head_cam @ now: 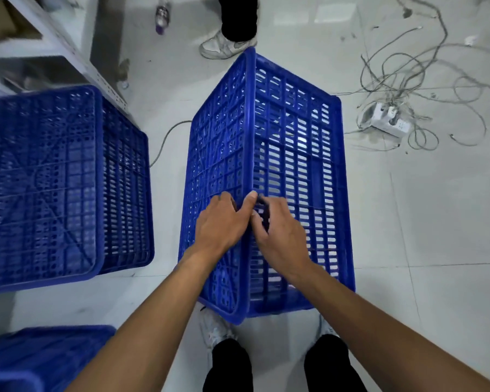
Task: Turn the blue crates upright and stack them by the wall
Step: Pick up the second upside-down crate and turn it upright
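Blue crate (294, 154) tilted; hands (221, 222) (282, 230) grip its edge.

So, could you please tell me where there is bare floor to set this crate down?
The widest bare floor lies right of the middle crate, nearer than the cable tangle and power strip. A narrow lane runs between it and the left crate, with a loose cable at its far end. Top right is crowded.
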{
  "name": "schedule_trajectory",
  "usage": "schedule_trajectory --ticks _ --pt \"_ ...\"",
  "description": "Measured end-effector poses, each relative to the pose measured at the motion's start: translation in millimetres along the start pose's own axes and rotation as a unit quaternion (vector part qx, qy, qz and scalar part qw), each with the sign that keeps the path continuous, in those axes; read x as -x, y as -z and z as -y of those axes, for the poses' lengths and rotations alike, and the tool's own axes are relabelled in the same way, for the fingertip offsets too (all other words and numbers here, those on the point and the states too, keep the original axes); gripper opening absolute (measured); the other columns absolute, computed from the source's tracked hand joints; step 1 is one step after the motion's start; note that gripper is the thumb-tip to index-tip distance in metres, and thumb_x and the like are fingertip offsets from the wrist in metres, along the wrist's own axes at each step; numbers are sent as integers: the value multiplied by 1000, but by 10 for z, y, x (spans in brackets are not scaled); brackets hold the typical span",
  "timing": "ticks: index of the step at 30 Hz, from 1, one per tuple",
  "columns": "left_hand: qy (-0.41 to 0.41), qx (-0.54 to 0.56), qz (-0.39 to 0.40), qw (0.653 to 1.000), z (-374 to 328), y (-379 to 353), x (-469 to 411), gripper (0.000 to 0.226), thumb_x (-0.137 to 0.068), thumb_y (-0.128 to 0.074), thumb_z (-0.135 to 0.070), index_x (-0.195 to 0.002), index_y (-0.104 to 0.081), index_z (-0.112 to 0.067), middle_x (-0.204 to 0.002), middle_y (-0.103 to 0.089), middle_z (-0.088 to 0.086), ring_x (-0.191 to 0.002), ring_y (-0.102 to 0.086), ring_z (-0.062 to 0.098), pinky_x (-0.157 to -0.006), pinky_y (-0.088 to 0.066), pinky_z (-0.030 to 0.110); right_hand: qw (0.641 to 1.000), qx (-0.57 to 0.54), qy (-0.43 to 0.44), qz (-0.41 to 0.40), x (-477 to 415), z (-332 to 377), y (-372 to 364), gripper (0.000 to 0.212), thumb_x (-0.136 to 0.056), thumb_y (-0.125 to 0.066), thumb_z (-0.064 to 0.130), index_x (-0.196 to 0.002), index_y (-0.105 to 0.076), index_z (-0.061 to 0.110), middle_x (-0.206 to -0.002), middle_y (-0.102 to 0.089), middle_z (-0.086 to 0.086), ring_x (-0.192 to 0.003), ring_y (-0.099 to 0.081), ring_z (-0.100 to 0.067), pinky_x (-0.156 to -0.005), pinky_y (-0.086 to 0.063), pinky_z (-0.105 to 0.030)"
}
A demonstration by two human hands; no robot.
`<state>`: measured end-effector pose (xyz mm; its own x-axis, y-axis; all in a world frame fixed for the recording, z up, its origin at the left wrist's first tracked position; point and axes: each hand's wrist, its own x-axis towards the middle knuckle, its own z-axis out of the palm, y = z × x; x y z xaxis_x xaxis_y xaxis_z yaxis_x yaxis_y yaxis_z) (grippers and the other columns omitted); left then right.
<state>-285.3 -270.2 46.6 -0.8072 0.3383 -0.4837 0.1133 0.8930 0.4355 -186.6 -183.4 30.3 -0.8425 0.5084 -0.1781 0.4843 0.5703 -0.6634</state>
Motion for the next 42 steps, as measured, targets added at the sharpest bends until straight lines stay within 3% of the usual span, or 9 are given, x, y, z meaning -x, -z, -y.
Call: schedule_trajectory --ticks 4,8,17,21,24,30,36,38,42 --pt "23 -64 -29 997 258 70 -60 82 -88 -31 -76 -124 -47 -4 -123 -55 13 -104 -59 34 -87 -49 45 989 -47 -128 -49 -145 -49 -73 37 -100 -43 41 -128 -47 17 -127 -46 1 -90 -57 -13 -78 -52 -40" --pt "65 -82 -62 993 578 168 -143 77 -94 -36 -65 -130 -38 2 -132 -48 19 -110 -56 37 -82 -46 43 986 8 -168 -15 -248 -239 -149 37 -100 -47 26 -134 -45 11 -135 -45 -8 -97 -59 -24 -80 -51 -41" --pt "181 114 49 976 1418 177 -467 93 -87 -37 -75 -132 -41 6 -116 -60 28 -101 -61 42 -81 -52 46 991 71 -85 79 -459 -239 -397 42 -98 -48 21 -139 -44 12 -137 -48 -10 -112 -54 -26 -88 -48 -38" --pt "193 166 51 966 1557 -30 -419 96 -90 -33 -73 -123 -48 16 -78 -59 24 -59 -52 29 -64 -45 37 987 102 -70 103 -500 -323 -358 43 -99 -49 21 -140 -44 11 -136 -48 -9 -107 -56 -25 -82 -46 -34" --pt "198 175 57 963 1542 -79 -423 95 -87 -31 -76 -122 -52 9 -107 -62 28 -74 -61 33 -70 -48 38 992 88 -55 78 -504 -397 -304 40 -98 -49 20 -138 -47 11 -130 -52 -8 -100 -58 -24 -80 -49 -35" --pt "280 181 -1 943 1407 -120 -457 79 -92 -40 -66 -136 -41 -1 -122 -61 22 -105 -61 38 -87 -53 44 983 140 -52 -109 -574 -674 -15 46 -89 -60 13 -133 -47 5 -119 -51 -14 -103 -54 -29 -86 -48 -42" --pt "307 165 -69 935 1117 -269 -498 51 -104 -30 -43 -145 -34 -13 -136 -51 23 -120 -50 41 -101 -42 48 984 81 -161 4 -640 -1005 132 56 -99 -44 50 -138 -41 9 -130 -54 -13 -111 -57 -31 -91 -47 -43" --pt "325 151 -74 931 1069 -304 -541 52 -104 -27 -40 -150 -27 -14 -143 -45 23 -125 -47 42 -103 -39 50 975 33 -198 93 -644 -1117 126 58 -99 -29 58 -121 -52 10 -116 -64 -13 -97 -62 -31 -87 -49 -41" --pt "327 129 -94 931 1001 -376 -550 51 -104 -26 -38 -148 -30 -13 -139 -48 24 -122 -49 43 -102 -40 50 981 6 -185 60 -598 -1244 121 60 -101 -21 56 -93 -59 11 -94 -68 -8 -82 -64 -27 -80 -52 -41"
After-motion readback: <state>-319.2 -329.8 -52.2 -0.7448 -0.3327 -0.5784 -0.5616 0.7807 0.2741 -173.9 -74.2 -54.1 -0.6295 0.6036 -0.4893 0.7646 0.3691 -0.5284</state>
